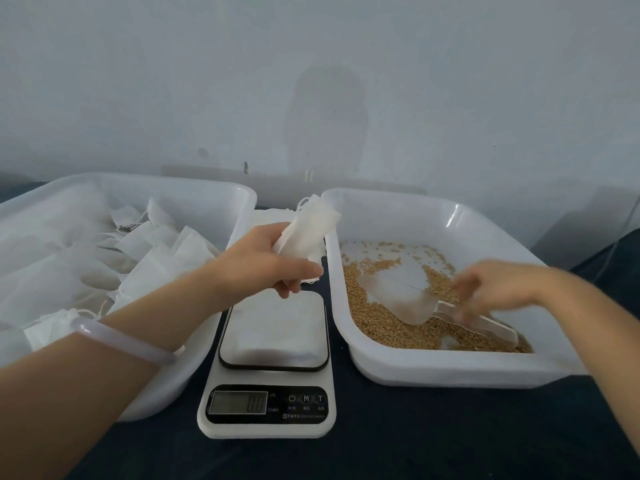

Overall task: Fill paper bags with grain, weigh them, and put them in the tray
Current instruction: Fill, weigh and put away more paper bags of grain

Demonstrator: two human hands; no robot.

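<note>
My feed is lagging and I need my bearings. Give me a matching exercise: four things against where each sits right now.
Things:
1. held bag
2. scoop
3. scale
4. pile of bags

Places:
A. on the grain in the right tray
B. between the two trays
C. in the left hand
D. in the left tray

Pairs: 1-C, 2-A, 3-B, 4-D

The head camera looks forward and down from close above the scale (273, 327).
</note>
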